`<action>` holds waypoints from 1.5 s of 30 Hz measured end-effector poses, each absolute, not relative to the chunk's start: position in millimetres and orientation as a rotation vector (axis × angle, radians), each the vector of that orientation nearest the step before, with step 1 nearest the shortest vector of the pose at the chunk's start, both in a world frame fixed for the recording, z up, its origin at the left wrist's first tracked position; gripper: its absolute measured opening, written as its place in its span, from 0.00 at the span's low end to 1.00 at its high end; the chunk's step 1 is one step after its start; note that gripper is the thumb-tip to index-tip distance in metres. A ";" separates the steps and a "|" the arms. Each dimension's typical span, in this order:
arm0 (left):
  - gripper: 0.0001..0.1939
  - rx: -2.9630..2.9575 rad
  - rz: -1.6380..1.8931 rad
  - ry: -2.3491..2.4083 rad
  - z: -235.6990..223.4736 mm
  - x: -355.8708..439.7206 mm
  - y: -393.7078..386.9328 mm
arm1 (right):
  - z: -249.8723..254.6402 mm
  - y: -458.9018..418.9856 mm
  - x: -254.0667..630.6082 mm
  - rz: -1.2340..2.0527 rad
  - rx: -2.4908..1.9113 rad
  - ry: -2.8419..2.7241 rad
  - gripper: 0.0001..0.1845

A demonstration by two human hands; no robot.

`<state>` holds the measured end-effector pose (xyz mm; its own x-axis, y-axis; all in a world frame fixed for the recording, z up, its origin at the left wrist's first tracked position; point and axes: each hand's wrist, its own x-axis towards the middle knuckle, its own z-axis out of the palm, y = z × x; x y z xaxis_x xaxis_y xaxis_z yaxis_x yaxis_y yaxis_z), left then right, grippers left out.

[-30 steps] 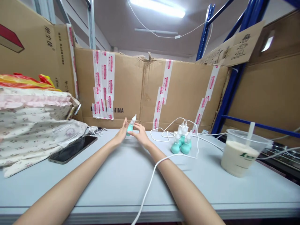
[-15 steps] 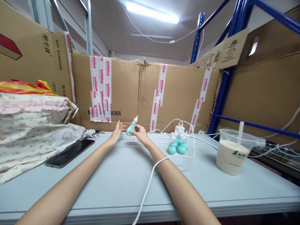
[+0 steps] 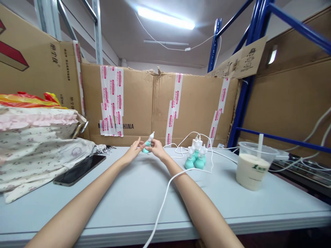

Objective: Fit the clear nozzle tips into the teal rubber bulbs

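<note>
A teal bulb nasal aspirator (image 3: 147,147) with a pale pointed tip is held just above the far part of the table, tilted with its tip up and to the right. My right hand (image 3: 157,148) grips it from the right, fingers closed round the bulb's side. From the left, my left hand (image 3: 133,151) meets the same bulb with thumb and fingertips; the hand hides whatever lies behind it. To the right, several more teal aspirators (image 3: 199,163) stand upright in a tight group.
A white cable (image 3: 165,196) runs over my right forearm, and a white charger (image 3: 197,142) sits behind the group. On the right stands a drink cup with a straw (image 3: 252,172). A phone (image 3: 80,170) and a flowered cloth bag (image 3: 33,148) lie left. Cardboard (image 3: 139,100) walls the back.
My left hand has moved right and now touches the aspirator in my right hand. The second teal bulb beside my left hand is now hidden. The view has shifted slightly.
</note>
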<state>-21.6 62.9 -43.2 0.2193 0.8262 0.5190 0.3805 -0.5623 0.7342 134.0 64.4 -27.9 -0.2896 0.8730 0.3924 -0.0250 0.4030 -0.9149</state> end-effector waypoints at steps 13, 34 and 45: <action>0.42 1.982 1.057 1.222 -26.3 -29.1 43.2 | -15.3 60.2 144.9 0.708 -0.871 -1.800 0.16; 0.29 2.304 1.160 1.159 -39.8 -29.5 55.1 | 59.3 14.5 251.0 -0.293 -1.565 -2.243 0.10; 0.21 2.529 1.052 1.235 -44.8 -46.3 66.7 | 51.0 9.5 271.7 -0.589 -1.944 -2.352 0.08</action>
